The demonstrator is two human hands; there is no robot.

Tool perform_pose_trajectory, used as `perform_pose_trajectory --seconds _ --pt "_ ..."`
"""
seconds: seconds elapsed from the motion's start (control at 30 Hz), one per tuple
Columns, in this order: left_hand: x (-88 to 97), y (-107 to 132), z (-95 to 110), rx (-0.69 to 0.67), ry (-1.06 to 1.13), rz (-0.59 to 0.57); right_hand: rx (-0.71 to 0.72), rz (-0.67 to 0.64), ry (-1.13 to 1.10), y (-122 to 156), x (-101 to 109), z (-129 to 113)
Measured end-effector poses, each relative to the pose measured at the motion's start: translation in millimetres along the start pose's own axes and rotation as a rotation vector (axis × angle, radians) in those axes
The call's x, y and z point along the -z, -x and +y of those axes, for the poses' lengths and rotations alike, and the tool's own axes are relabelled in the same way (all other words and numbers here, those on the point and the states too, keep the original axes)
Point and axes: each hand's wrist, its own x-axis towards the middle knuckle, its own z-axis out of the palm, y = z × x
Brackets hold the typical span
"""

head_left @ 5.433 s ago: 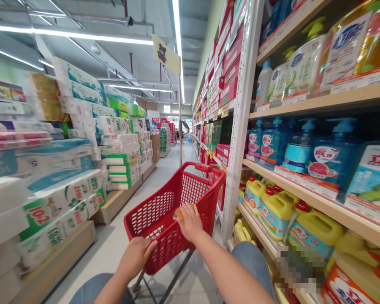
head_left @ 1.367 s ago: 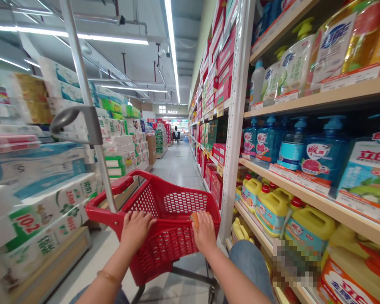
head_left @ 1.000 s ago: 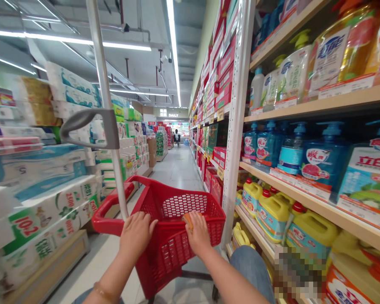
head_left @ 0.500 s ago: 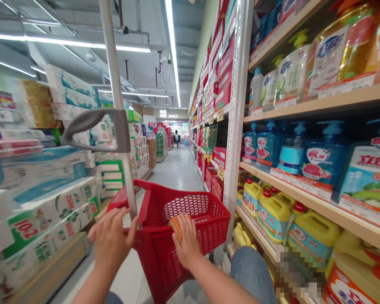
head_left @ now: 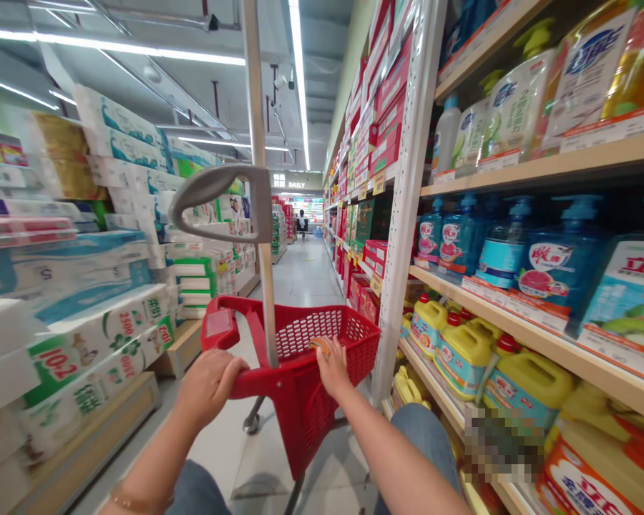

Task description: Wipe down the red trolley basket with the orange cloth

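Observation:
A red plastic shopping cart stands in front of me, with perforated basket sides. My left hand is closed round the cart's red edge at the left. My right hand lies at the basket's upper rim with a folded orange cloth under its fingers; part of the cloth is hidden. From the cart rises a metal pole, which carries a grey loop handle above and between my hands.
Shelves on my right hold blue pump bottles, yellow detergent jugs and a white upright post. Stacked tissue packs line the left. A tiled aisle runs ahead, with a person far off.
My left hand was raised with fingers spread; now it grips the cart's edge. The pole and grey handle have shifted right in view, and the cart has turned. The right hand still has the cloth.

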Motion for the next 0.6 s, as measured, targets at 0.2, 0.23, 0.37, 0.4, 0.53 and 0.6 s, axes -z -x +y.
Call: perform_pose_trajectory --seconds 0.2,0.23,0.37,0.4,0.53,0.6 --pt "-12.4 -6.0 10.3 0.106 0.065 0.170 0.253 -0.049 -0.191 15.7 18.9 -38.2" --pt "-13.1 -6.1 14.2 0.088 0.067 0.167 0.259 -0.056 -0.202 15.6 22.3 -38.9" --pt "-11.9 -6.5 19.1 -0.111 0.157 0.082 0.083 -0.056 -0.213 5.0 30.4 -28.1" --pt "-12.1 -7.1 18.5 -0.137 0.165 0.089 0.023 -0.045 -0.221 3.4 30.1 -27.1" --pt "-19.5 -11.0 25.7 -0.056 0.097 0.209 -0.031 0.076 -0.289 17.3 23.8 -46.7" --pt "-24.0 -12.7 39.7 -0.004 0.050 0.236 -0.004 0.155 -0.336 34.4 22.2 -66.1"
